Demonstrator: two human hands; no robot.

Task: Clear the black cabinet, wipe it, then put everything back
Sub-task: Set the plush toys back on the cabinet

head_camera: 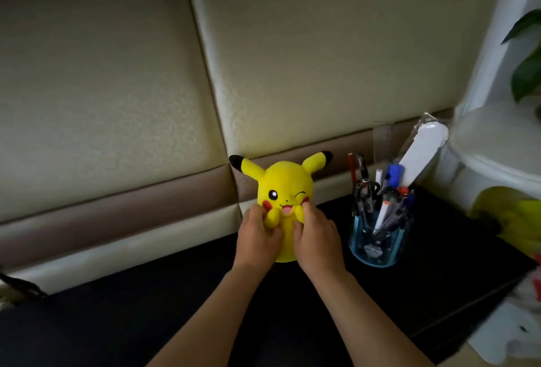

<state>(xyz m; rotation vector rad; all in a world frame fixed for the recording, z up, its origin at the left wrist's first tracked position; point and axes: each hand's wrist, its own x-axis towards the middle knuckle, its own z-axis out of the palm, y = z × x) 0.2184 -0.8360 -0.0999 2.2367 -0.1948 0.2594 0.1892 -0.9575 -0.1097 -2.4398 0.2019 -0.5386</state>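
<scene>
Both hands are closed on a yellow plush toy (pixel 285 205) that stands upright on the top of the black cabinet (pixel 175 308), close against the padded cream wall panel (pixel 307 59) behind it. The left hand (pixel 257 238) pinches the toy's small arm on that side and the right hand (pixel 317 239) clasps the other, thumbs pressed in near the red cheeks, so the grip sits on the soft front of the body rather than around its base. At about three o'clock from the toy, just beside the right hand, stands a clear blue pen holder (pixel 377 242) crammed with pens and markers (pixel 380 200), with a long white wrapped item (pixel 421 153) leaning out of it toward one o'clock. Further out at three o'clock a second yellow object (pixel 515 217) lies at the cabinet's edge, too blurred to identify. Whether the toy is being lifted off or set back cannot be told from this view. The main risk, as I judge it, is the right wrist or elbow swinging outward and clipping the holder, which looks top-heavy and could tip, scattering pens over the dark surface or off the edge. A grip on the plush arms alone could also let the body sag or twist, so the toy might topple when released if it is not set squarely on its base.
</scene>
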